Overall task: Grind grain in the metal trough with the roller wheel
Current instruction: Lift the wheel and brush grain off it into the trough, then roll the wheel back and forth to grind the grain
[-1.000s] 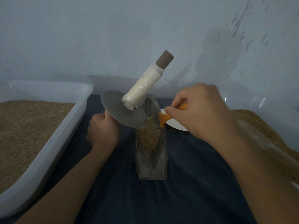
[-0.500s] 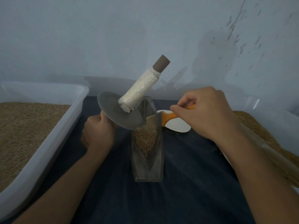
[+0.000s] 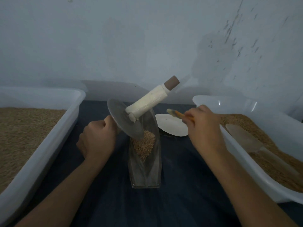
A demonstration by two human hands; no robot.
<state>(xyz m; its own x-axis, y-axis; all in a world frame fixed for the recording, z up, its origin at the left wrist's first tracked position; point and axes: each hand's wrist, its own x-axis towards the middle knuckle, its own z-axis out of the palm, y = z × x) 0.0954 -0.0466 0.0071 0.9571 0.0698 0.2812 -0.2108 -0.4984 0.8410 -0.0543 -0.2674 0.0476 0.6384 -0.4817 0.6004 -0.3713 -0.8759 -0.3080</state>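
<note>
**Steel wheel tilted over the grain trough**

Steel roller wheel (image 3: 125,120) leans at the far end of the metal trough (image 3: 145,163), its lower rim just above the grain (image 3: 144,145) heaped there. The left hand (image 3: 96,141) is clenched round the axle end behind the disc, which hides the grasp itself. The white-wrapped handle (image 3: 147,102) points up, right and away. The right hand (image 3: 204,126) pinches an orange-handled brush (image 3: 177,113), blurred, over a white plate (image 3: 172,125) right of the trough. Grain-filled white tubs flank the dark cloth (image 3: 180,194): left tub (image 3: 54,138), right tub (image 3: 242,145) holding a scoop (image 3: 244,138). The trough's long axis runs away from the person.
</note>
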